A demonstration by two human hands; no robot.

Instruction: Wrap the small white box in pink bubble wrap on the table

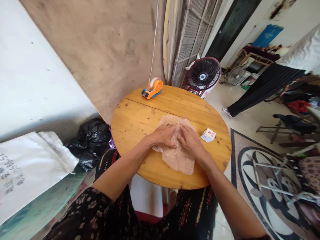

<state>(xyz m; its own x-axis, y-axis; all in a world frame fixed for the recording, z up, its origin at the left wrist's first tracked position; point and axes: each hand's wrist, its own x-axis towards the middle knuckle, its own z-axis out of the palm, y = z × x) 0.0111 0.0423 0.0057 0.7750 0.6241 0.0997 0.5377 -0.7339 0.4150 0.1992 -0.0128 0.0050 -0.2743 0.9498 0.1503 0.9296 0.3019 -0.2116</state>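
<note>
- Wrinkled clear plastic sheet (178, 161): on round yellow-brown wooden table (132, 125).
- Left hand (163, 135): palm down on sheet, fingers extended.
- Right hand (190, 138): also on sheet, fingers extended.
- Small white red-printed box (208, 135): near right hand.

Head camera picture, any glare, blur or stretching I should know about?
In the head view, the black bags show bright highlights; also in the head view, the standing person near the right edge looks slanted and stretched, probably from lens distortion; in that same head view, fine detail on the translucent sheet looks soft.
</note>
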